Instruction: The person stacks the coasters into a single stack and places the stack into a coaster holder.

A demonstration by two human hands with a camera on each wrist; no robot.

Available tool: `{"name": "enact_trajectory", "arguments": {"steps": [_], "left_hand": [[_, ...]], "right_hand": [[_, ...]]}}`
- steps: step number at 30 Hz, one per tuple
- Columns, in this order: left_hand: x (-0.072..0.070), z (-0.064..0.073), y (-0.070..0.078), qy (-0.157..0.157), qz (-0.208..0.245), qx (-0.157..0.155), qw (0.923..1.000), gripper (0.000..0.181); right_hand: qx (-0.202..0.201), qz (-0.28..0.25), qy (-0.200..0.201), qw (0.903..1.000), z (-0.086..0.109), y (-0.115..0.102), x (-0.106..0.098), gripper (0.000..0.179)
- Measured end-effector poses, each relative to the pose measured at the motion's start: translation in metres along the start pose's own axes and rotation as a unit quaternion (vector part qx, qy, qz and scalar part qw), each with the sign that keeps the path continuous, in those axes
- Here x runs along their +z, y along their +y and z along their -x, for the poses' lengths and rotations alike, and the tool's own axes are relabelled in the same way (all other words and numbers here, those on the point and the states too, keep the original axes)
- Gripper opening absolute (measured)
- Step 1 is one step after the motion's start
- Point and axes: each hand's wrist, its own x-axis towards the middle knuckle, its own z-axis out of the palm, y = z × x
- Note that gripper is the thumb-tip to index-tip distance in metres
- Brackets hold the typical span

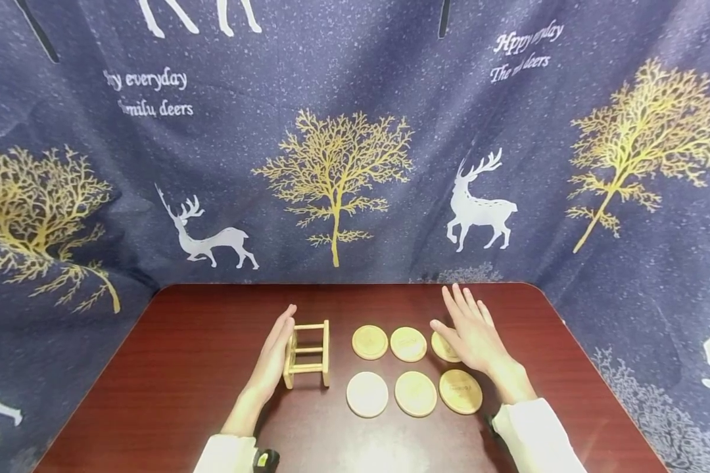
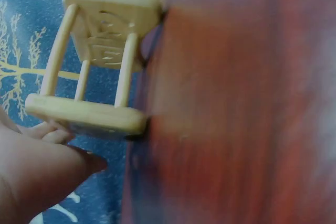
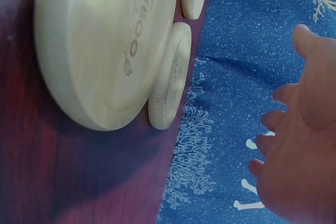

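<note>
In the head view my left hand [image 1: 271, 361], fingers straight, stands along the left side of a small light-wood coaster rack [image 1: 326, 355]; I cannot tell whether it touches. The left wrist view shows the rack's carved end panel [image 2: 113, 9] and round rails, with the hand [image 2: 42, 171] beside the nearer end. Several round wooden coasters lie in two rows, including a back-left one [image 1: 369, 343] and a front-right one [image 1: 461, 392]. My right hand [image 1: 476, 338] is spread over the back-right coaster [image 1: 444, 348], partly hiding it. Lettering marks the near coaster [image 3: 110, 45] in the right wrist view.
Everything lies on a reddish-brown wooden table [image 1: 201, 341] with rounded far corners. A blue cloth [image 1: 355, 72] with deer and golden trees hangs behind and at both sides. Bright glare falls on the table's front middle.
</note>
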Motion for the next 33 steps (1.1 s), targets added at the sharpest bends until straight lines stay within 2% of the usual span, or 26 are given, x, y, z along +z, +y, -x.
{"name": "enact_trajectory", "arguments": {"steps": [3,5,9,14,18,23,27,29,33], "left_hand": [[-0.005,-0.014,-0.043,0.002,0.034,-0.008,0.9994,0.058],[-0.007,-0.019,-0.058,-0.001,0.064,-0.019,0.9978,0.056],[-0.004,-0.019,-0.061,-0.001,0.092,-0.024,0.9955,0.058],[-0.002,-0.016,-0.059,0.002,0.081,-0.033,0.9962,0.058],[0.004,-0.008,-0.046,0.006,0.045,-0.012,0.9989,0.062],[0.013,0.008,-0.010,0.019,-0.009,0.035,0.9992,0.064],[0.018,0.018,0.014,0.033,-0.044,0.063,0.9965,0.052],[0.019,0.021,0.019,0.030,-0.036,0.060,0.9971,0.051],[0.018,0.022,0.019,0.024,-0.037,0.040,0.9982,0.052]], "right_hand": [[-0.003,-0.002,0.006,1.0000,0.004,0.001,0.000,0.081],[-0.005,-0.005,0.008,0.9999,0.006,0.003,0.001,0.080],[-0.008,-0.016,0.012,0.9998,0.010,0.006,0.003,0.079],[-0.012,-0.021,0.013,0.9996,0.014,0.005,0.002,0.078],[-0.025,-0.035,0.031,0.9986,0.021,0.007,0.004,0.078],[-0.063,-0.045,0.076,0.9941,0.024,0.018,0.015,0.078],[-0.059,-0.044,0.072,0.9947,0.027,0.017,0.015,0.077],[-0.042,-0.048,0.056,0.9964,0.031,0.010,0.008,0.075],[-0.028,-0.037,0.041,0.9981,0.035,0.009,0.004,0.075]]}}
